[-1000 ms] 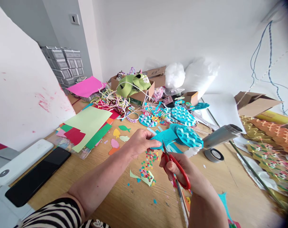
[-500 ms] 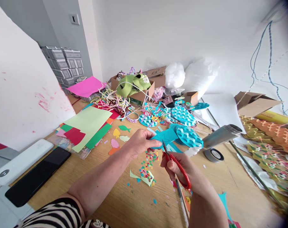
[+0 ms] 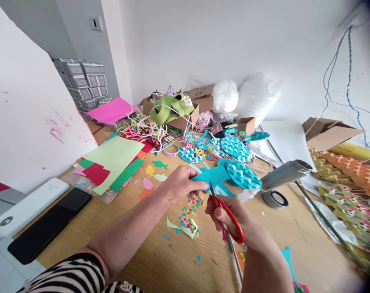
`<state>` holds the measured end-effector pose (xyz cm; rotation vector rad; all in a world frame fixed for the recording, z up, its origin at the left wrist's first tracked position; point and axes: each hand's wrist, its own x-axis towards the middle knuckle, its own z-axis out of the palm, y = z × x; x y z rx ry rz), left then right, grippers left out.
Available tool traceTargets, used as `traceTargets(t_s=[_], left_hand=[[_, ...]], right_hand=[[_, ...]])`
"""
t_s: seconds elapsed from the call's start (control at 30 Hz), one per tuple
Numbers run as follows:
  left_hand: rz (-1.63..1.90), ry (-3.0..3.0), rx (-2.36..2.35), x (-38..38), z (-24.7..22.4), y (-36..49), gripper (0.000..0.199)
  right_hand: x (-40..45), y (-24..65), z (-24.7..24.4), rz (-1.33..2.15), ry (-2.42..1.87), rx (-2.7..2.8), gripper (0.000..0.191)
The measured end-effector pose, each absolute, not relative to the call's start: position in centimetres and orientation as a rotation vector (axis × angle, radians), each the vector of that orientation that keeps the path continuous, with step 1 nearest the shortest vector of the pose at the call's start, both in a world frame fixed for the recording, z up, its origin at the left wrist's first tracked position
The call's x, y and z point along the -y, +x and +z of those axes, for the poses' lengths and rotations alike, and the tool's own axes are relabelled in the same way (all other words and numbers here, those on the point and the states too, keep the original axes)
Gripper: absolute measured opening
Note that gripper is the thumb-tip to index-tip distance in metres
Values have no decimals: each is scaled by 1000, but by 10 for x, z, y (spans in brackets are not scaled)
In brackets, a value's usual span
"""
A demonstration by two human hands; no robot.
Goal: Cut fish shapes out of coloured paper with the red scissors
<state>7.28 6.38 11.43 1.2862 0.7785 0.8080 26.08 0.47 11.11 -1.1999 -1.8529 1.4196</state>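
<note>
Little has moved, so cutting seems slow: over the tabletop, far from its left edge, the left hand pinches blue paper; the right hand grasps red scissors at its edge.

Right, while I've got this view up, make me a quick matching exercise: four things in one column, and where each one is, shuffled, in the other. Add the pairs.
1. Scissors
2. Blue paper
3. Black phone
4. Pale green sheet

A. Beside the white power bank
B. In the right hand
C. On top of other coloured sheets
D. Between the fingers of the left hand

Pairs: 1-B, 2-D, 3-A, 4-C
</note>
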Motion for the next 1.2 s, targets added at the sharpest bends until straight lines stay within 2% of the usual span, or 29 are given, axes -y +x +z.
traceTargets(t_s=[0.43,1.2], left_hand=[[820,1263,-789,-64,115,73,19],[838,1231,-789,-64,114,74,24]], right_hand=[[-4,257,116,1427,-1228,1803,56],[-6,255,112,1375,-1163,1830,59]])
